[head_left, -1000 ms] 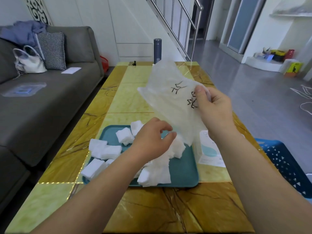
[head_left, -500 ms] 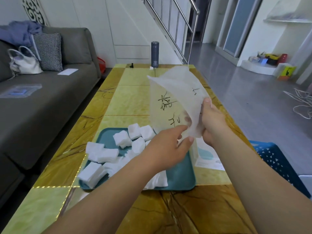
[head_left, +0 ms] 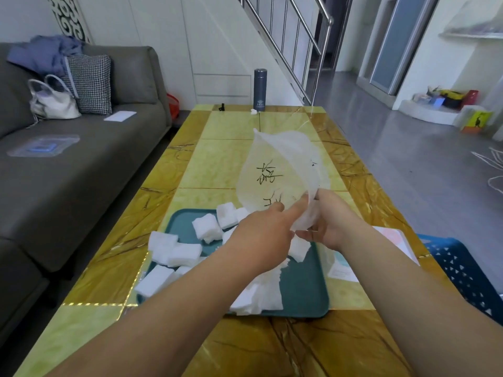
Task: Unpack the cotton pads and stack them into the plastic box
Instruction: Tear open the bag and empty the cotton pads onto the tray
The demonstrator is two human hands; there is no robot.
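A clear plastic bag with black writing stands upright above the table, empty as far as I can see. My right hand grips its lower end. My left hand touches the bag's bottom with extended fingers, right beside my right hand. Below them, several white cotton pads lie scattered on a teal tray, some spilling over its left edge onto the table. A clear plastic box with a printed label stands just right of the tray, partly behind my right arm.
The yellow and brown marble table stretches away, with a grey flask at its far end. A grey sofa runs along the left. A blue perforated basket sits on the floor at the right.
The bag has come lower and stands more upright. My right hand slid from its upper side down to its bottom end, and my left hand rose off the pads to meet it there.
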